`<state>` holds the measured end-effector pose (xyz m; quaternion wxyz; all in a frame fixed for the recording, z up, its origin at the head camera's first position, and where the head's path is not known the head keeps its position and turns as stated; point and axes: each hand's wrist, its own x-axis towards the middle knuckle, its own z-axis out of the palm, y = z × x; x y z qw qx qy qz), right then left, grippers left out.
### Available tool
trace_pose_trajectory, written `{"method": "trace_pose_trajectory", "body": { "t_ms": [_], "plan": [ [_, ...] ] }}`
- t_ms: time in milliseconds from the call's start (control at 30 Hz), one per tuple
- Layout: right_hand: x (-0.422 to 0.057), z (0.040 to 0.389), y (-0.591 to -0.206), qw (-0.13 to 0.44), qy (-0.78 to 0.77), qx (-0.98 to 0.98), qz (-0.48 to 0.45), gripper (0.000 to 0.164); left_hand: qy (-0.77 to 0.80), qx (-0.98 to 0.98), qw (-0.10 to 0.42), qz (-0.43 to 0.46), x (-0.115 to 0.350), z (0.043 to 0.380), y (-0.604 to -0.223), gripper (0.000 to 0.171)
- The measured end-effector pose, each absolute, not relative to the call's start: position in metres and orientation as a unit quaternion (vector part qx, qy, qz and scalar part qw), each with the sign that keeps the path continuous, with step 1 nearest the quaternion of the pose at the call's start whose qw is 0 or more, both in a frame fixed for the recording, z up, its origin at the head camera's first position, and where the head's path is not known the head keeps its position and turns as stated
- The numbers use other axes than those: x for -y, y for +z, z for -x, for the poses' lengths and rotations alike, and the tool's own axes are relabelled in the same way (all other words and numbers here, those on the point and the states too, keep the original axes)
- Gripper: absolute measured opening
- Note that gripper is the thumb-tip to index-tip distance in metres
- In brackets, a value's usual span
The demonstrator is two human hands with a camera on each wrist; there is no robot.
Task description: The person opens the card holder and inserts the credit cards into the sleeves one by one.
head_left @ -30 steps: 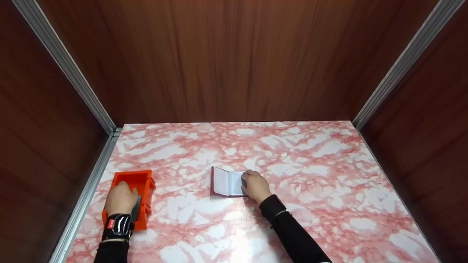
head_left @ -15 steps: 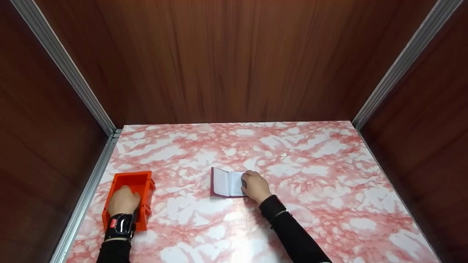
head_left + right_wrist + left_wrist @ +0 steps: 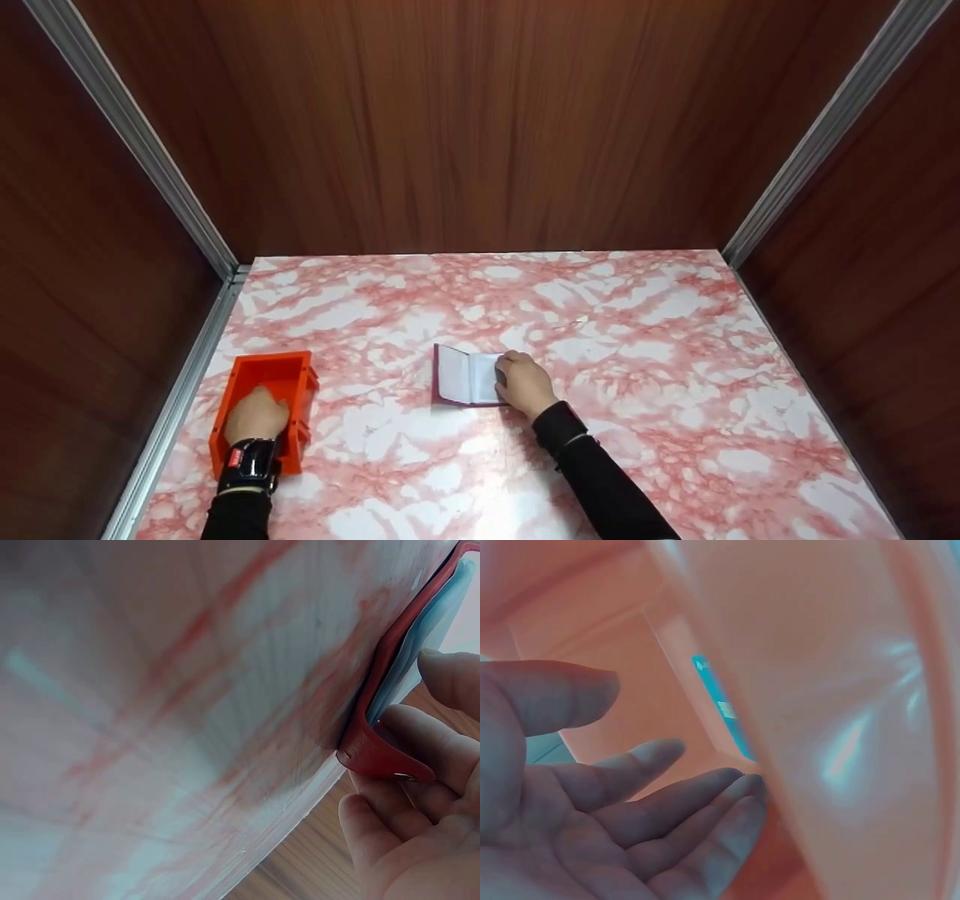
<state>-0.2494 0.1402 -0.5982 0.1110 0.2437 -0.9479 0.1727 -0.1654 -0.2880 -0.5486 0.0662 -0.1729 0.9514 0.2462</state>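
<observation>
My left hand [image 3: 255, 416] is inside an orange plastic bin [image 3: 289, 361] at the left of the table. Its fingers are loosely bent, with the thumb held apart and nothing between them in the left wrist view. Beyond the fingertips a narrow blue card-like piece [image 3: 724, 709] with white marks lies along the bin's wall. Near the middle of the table my right hand [image 3: 526, 384] grips the right edge of an opened card holder [image 3: 454, 373]. This holder has a dark red cover [image 3: 375, 754] and clear sleeves [image 3: 424, 634]; its left flap is raised.
The table [image 3: 637, 442] has a pink and white marbled top. Dark wood-grain panels [image 3: 480, 135] stand at the back and both sides, joined by metal corner rails [image 3: 135, 135]. The left rail runs close beside the bin.
My left hand has sunk lower into the bin and shifted slightly right. A blue-grey piece seen beside it earlier is now hidden in the head view. My right hand and the card holder stay put.
</observation>
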Motion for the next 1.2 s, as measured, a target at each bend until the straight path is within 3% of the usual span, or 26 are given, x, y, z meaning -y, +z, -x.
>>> {"method": "trace_pose_trajectory", "body": {
  "t_ms": [500,800,1200],
  "plan": [
    [-0.139,0.249,-0.597,0.101,0.17,0.952,-0.234,0.02,0.234,-0.955,0.036,0.179,0.286,0.166,-0.561,0.026],
    [-0.139,0.249,-0.595,0.098,0.17,0.95,-0.242,0.023,0.244,-0.95,0.074,0.18,0.288,0.168,-0.558,0.031],
    [-0.14,0.249,-0.597,0.096,0.17,0.951,-0.241,0.024,0.254,-0.952,0.065,0.155,0.29,0.169,-0.555,0.023]
  ]
}}
